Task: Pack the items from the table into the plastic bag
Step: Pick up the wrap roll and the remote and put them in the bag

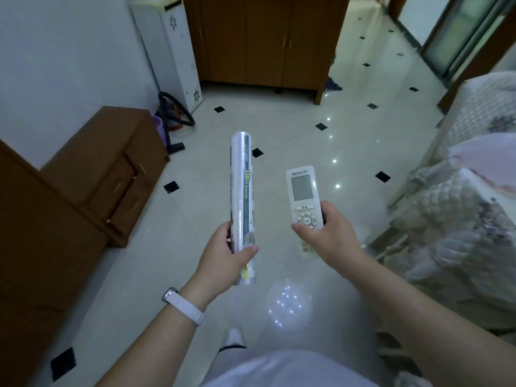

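Left hand (223, 252) grips the roll (241, 196) low, long axis pointing away; right hand (326, 233) beside it grips the remote (303, 199), likewise pointing away.

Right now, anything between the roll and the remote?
No. In the head view, the gap between the roll and the remote is bare; only floor tile shows behind it.

Plastic-wrapped roll (241, 191): long white cylinder in clear film, with a dark green strip printed "100" along its length; gripped near its lower end by the left hand (226, 255), far end pointing away. Remote control (303, 194): white, grey screen above a round button cluster, face up; lower half held in the right hand (326, 236).
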Motion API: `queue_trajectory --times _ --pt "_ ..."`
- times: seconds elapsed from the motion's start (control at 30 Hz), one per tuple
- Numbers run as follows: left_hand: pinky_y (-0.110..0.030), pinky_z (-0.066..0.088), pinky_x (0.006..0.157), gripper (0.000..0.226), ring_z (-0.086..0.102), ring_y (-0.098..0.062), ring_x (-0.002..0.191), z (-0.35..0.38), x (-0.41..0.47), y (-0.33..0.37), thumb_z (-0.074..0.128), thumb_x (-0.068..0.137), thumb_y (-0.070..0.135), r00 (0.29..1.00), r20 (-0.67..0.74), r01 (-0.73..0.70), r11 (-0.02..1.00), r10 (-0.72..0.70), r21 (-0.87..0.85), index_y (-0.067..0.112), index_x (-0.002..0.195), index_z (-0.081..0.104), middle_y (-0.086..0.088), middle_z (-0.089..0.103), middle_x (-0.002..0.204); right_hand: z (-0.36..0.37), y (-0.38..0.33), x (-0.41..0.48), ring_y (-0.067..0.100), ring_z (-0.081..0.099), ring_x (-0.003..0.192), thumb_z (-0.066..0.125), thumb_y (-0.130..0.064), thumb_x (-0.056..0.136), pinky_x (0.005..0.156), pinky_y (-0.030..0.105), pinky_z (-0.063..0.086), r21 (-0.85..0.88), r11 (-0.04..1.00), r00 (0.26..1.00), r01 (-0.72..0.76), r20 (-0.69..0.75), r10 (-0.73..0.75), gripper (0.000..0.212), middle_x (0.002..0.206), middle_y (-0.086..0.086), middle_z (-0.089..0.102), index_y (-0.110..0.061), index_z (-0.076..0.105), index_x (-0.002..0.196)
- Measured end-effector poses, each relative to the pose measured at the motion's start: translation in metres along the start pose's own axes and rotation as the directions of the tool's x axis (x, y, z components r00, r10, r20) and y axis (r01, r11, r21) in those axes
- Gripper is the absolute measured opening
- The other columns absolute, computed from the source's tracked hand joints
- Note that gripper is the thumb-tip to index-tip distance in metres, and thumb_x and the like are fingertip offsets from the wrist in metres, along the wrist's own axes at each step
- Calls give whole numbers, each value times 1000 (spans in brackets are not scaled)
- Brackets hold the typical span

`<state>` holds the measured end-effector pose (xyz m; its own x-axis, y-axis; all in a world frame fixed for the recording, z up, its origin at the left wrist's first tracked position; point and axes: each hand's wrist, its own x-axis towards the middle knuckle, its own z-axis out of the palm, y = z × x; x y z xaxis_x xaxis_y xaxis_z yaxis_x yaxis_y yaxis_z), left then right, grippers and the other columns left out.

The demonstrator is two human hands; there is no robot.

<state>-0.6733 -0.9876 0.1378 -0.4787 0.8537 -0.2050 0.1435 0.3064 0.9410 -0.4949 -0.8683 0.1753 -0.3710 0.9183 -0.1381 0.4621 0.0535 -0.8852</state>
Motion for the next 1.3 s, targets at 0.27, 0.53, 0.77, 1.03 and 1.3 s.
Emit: queue_trajectory --times 0.27,0.53,0.77,1.03,1.3 --pt "-11 50 59 37 60 10 69 -22 132 32 74 85 13 984 151 -93 996 94 -11 40 99 53 7 67 99 12 -30 86 12 68 76 76 -29 77 63 31 56 52 998 982 -40 -184 49 24 84 -4 69 -25 59 94" --pt "-12 50 63 43 63 6 77 31 253 59 77 82 14 956 272 -97 993 113 -70 31 115 56 13 66 101 -21 0 168 6 65 73 77 -28 78 62 26 53 58 984 907 -167 -382 177 25 82 -8 68 -24 60 95" --pt "-35 56 80 48 69 -20 92 96 367 92 78 70 20 946 322 -18 997 39 -69 28 115 62 7 71 100 -60 31 295 13 68 75 76 -25 79 51 18 51 223 956 898 -192 -353 262 23 84 -4 68 -21 60 95" --pt "-34 58 77 46 69 -18 88 168 500 176 79 74 10 926 366 -80 995 97 -61 30 113 64 6 72 98 -154 20 426 -2 62 71 75 -29 80 50 8 44 224 963 891 -148 -392 229 25 86 -11 66 -30 56 95" --pt "-25 54 68 56 68 -15 85 242 597 212 76 77 -5 865 492 -71 994 101 -80 26 121 59 0 67 104 -208 34 510 4 65 73 75 -28 80 48 11 44 215 957 855 -195 -441 273 25 87 -9 68 -26 59 99"
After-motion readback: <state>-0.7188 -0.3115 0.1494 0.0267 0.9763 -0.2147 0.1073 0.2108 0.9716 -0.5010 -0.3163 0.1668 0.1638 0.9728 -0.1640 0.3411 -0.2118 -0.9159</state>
